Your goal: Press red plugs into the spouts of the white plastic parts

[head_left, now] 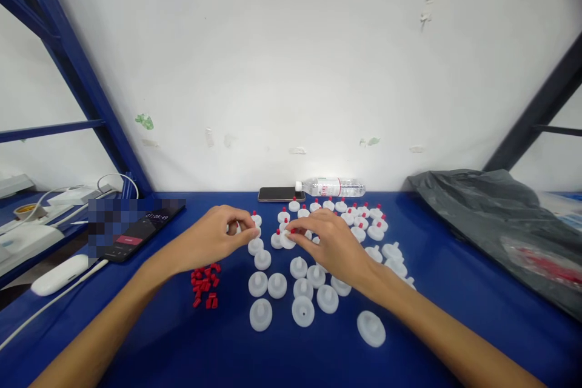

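Observation:
My right hand (334, 241) pinches with thumb and index finger at a small red cap (293, 231) on a white plastic disc (287, 240). My left hand (220, 231) has thumb and index fingertip brought together beside another red-tipped white disc (257, 219); whatever lies between those fingertips is too small to make out. Loose red caps (205, 284) are heaped in front of my left wrist. Several bare white discs with a central stem (260, 314) lie nearer to me, while red-tipped ones (328, 205) are grouped behind and to the right. My right hand hides some discs.
A dark phone (280, 194) and a clear bottle (334, 187) lie along the wall. On the left are another phone (140, 233), a white device (60, 276) and its cable. A grey plastic bag (477, 224) covers the right side. Blue frame posts (86, 66) flank the table.

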{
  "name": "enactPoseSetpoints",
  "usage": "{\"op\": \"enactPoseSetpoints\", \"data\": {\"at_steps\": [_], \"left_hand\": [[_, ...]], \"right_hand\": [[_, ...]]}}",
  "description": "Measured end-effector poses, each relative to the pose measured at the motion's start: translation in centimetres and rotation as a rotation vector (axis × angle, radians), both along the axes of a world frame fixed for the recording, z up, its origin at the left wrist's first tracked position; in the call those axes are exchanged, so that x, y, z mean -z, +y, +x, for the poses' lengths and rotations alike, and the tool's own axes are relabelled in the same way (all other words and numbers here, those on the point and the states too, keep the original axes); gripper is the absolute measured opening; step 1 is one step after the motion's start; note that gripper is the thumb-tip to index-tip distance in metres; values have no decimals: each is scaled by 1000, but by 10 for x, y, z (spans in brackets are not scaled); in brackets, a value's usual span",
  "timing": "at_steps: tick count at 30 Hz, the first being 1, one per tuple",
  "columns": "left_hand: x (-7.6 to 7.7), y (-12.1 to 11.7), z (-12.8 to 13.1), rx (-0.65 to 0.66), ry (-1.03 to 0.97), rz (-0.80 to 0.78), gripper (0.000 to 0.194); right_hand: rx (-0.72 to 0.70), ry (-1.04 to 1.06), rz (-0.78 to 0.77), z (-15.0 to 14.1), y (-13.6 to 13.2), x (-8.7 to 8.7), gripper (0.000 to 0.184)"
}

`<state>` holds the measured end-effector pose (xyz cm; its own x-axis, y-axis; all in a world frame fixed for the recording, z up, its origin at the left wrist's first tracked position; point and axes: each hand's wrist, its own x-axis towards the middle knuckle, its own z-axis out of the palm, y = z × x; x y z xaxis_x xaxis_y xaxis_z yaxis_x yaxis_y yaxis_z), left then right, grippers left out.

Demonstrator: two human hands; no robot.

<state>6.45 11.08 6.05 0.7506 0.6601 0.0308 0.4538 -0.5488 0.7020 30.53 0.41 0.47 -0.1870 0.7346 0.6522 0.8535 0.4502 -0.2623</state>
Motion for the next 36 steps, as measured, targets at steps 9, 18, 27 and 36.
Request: {"op": "enactPoseSetpoints", "data": {"at_steps": [9, 18, 27, 36], "left_hand": [[-19, 7, -36, 239, 541, -256, 32], [6, 7, -25, 330, 541, -275, 12], [-5, 0, -13, 271, 212, -111, 23], [16, -9, 14, 51, -178, 47, 35]], "right_hand": [[32, -84, -165, 0, 2, 6, 13], [-94, -152, -304, 6, -15, -22, 16], [-133, -107, -362, 10, -10, -17, 7], [-111, -48, -251, 5, -9, -11, 14]]}}
